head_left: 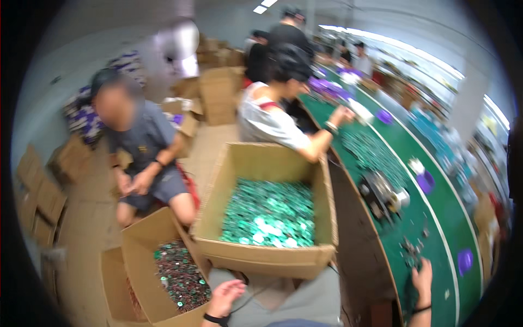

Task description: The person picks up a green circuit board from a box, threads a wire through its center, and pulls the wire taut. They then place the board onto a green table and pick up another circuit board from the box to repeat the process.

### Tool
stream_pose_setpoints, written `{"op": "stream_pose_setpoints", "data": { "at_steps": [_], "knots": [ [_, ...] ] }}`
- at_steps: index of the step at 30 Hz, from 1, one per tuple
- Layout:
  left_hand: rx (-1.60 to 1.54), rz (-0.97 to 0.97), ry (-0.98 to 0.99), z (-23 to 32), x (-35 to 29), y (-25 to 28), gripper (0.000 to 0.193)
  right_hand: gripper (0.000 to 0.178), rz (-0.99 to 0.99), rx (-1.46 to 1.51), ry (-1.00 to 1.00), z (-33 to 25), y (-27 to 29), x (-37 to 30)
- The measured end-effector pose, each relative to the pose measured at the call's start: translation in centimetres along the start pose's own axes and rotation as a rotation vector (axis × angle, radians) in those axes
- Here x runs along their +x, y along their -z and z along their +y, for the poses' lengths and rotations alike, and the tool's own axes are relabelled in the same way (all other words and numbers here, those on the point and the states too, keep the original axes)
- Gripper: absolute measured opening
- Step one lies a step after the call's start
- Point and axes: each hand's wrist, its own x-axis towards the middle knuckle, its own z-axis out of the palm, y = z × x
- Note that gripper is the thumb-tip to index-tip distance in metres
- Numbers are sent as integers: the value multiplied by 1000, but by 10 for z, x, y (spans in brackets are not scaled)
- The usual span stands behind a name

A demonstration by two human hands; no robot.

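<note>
Beside a long green workbench (430, 218), open brown cardboard box (267, 256) of shiny green discs (269, 212), left hand (224, 297) loosely open on the lap, right hand (422, 275) fingers spread over small dark parts (409, 249), details blurred.

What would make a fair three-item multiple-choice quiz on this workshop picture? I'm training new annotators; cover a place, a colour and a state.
1. Where is the right hand?
A on the green table
B inside a box
C on the floor

2. What colour are the small discs in the large cardboard box?
A red
B green
C white

3. How is the left hand?
A gripping a box flap
B clenched on a tool
C open, holding nothing

Key: 1 A, it rests among small dark parts on the tabletop; 2 B, the heap shines green; 3 C, its fingers are loose above the lap.
</note>
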Motion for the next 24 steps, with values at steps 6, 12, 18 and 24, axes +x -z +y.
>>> {"op": "stream_pose_setpoints", "data": {
  "at_steps": [6, 12, 18, 24],
  "knots": [
    [15, -97, 8, 11, -32, -38, 39, 40, -39, 33, 87, 39, -44, 20],
    [71, -130, -27, -2, -33, -45, 36, 39, -14, 65, -49, -30, 21, 28],
    [131, -142, 16, 8, -30, -50, 36, 30, 9, 1534, -679, 20, 1, 43],
    [66, -128, 37, 9, -42, -59, 35, 22, 171, 1857, -689, -6, 23, 50]
  ]
}}
